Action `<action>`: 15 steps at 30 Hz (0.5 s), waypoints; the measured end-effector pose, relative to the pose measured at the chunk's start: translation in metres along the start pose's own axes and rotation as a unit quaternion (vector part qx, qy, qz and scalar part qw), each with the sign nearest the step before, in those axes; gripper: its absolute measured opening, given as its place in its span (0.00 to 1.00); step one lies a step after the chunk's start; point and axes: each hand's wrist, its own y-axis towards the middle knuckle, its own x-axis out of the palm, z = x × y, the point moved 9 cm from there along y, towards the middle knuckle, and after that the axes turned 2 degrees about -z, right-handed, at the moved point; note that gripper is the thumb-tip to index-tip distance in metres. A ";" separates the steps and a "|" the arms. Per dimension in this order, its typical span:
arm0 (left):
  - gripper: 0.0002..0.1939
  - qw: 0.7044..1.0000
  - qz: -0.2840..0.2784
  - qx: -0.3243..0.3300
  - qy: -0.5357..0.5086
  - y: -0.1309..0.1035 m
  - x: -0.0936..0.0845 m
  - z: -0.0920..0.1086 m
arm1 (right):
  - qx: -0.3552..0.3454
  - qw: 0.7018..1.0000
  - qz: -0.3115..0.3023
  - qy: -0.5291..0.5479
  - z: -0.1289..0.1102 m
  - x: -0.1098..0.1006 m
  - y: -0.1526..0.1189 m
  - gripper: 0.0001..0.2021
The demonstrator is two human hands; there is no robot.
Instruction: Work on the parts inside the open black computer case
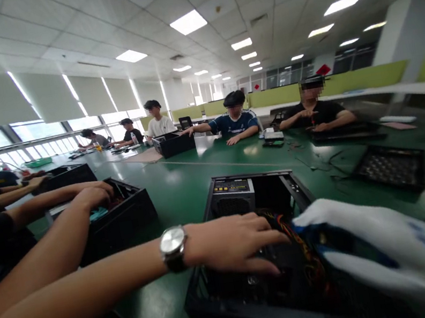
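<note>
An open black computer case (258, 177) lies on the green table right in front of me. A power supply unit (232, 194) sits at its far left corner, and a bundle of orange and black cables (294, 228) runs through the middle. My left hand (226, 243), with a silver wristwatch (173, 247), rests inside the case with fingers spread over the cables. My right hand (374, 246) wears a white glove with blue marks and reaches into the case from the right, fingertips at the cables. It is blurred, so its grip is unclear.
To my left a co-worker's two arms (61, 206) reach into another black case (131, 208). A black perforated panel (391, 168) lies to the right among loose wires. Several people sit across the green table (184, 183), one behind a further case (173, 144).
</note>
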 end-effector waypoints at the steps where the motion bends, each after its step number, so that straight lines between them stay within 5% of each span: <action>1: 0.29 0.999 -0.007 0.019 0.047 0.008 0.007 -0.017 | -0.073 0.994 -0.067 -0.039 -0.024 0.020 0.008 0.21; 3: 0.37 0.990 -0.066 0.023 0.123 0.024 0.033 -0.056 | -0.145 0.968 -0.140 -0.151 -0.043 0.053 0.024 0.20; 6: 0.44 0.980 -0.118 0.024 0.156 0.041 0.064 -0.095 | -0.118 0.922 -0.217 -0.299 -0.021 0.090 0.050 0.19; 11: 0.30 0.983 -0.103 0.030 0.151 0.051 0.081 -0.098 | -0.037 0.881 -0.299 -0.364 0.018 0.115 0.078 0.20; 15: 0.25 0.979 -0.103 -0.008 0.177 0.040 0.076 -0.095 | -0.028 0.876 -0.326 -0.354 0.035 0.124 0.093 0.23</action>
